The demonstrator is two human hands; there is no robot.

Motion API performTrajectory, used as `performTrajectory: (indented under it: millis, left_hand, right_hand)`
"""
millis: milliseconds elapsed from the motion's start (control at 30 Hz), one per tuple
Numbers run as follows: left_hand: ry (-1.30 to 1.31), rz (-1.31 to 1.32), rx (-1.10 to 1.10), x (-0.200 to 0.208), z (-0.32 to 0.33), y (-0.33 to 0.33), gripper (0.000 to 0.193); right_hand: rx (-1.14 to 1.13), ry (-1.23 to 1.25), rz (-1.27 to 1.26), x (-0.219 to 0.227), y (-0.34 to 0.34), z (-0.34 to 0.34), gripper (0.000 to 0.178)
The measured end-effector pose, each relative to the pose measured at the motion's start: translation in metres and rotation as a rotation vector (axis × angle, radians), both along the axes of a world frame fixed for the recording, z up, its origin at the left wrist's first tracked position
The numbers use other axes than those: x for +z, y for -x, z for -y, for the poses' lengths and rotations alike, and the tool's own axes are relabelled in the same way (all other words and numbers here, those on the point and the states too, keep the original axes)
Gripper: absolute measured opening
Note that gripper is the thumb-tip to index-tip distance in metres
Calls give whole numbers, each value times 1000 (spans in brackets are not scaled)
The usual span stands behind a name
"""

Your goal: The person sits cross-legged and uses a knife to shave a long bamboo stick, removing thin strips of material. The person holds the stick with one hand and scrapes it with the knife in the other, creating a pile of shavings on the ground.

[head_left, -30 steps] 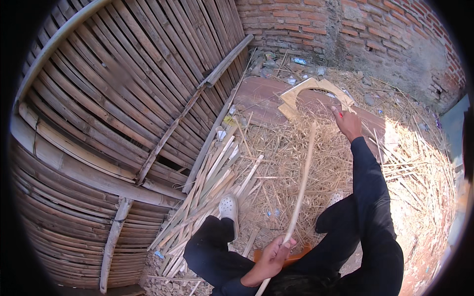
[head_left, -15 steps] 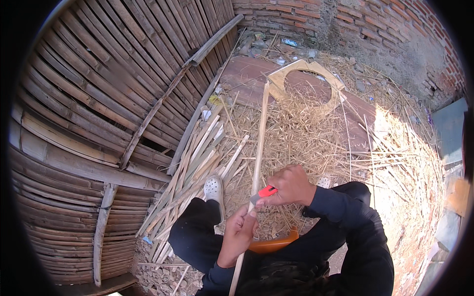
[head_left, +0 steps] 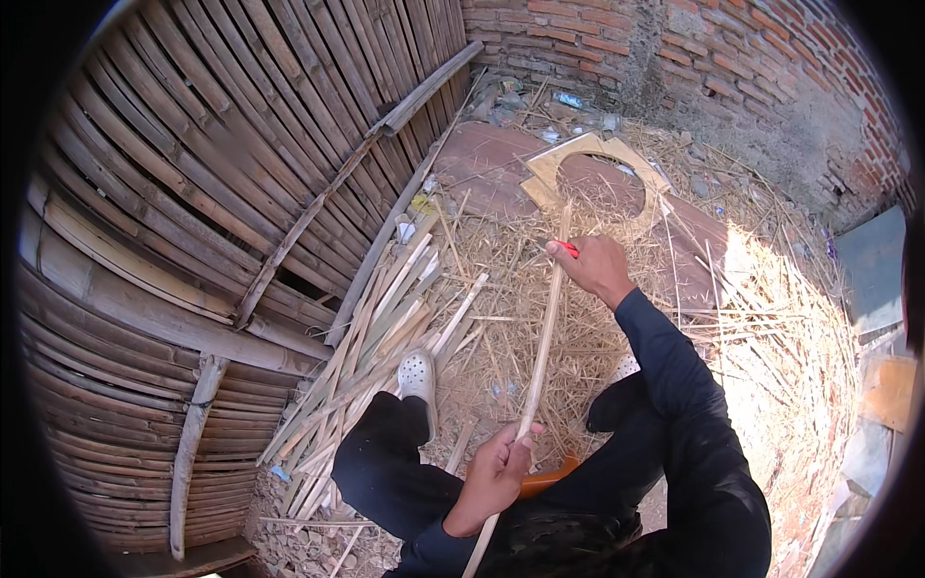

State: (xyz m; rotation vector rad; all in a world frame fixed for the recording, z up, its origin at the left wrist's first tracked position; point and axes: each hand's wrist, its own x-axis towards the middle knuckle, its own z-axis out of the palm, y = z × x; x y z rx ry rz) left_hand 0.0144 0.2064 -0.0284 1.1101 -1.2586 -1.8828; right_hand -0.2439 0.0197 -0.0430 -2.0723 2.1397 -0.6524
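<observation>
A long, pale bamboo strip (head_left: 545,356) runs from my lap away toward the far shavings. My left hand (head_left: 495,474) is closed around its near part, thumb on top. Farther up the strip, my right hand (head_left: 595,265) grips a red-handled knife (head_left: 568,249) close to the strip's far end. Most of the handle is inside the fist, and the blade is hard to make out. Below the strip, beside my left hand, part of an orange curved object (head_left: 551,476) shows between my legs.
Split bamboo strips (head_left: 381,337) lie piled by my left shoe (head_left: 418,376). A wooden board with a round hole (head_left: 545,178) rests on the shavings ahead. A bamboo wall (head_left: 193,173) stands on the left, a brick wall (head_left: 771,106) behind. Straw-like shavings (head_left: 617,318) cover the ground.
My right hand has slid the knife away from me along the strip, from beside my left hand to near the far end. The strip's far end has swung right and come lower.
</observation>
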Motion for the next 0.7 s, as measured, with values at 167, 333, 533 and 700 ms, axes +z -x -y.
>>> performTrajectory:
  millis: [167, 333, 533, 700]
  left_hand:
    - [30, 9, 127, 13, 13, -12, 29]
    - [105, 67, 158, 16, 13, -11, 28]
    - [236, 226, 70, 57, 31, 8, 24]
    - [467, 463, -94, 76, 54, 30, 19]
  right_hand:
    - [489, 130, 43, 4, -72, -75, 60]
    - [474, 137, 98, 0, -69, -76, 57]
    - [387, 304, 179, 15, -40, -62, 57]
    - [344, 404, 239, 35, -25, -65, 58]
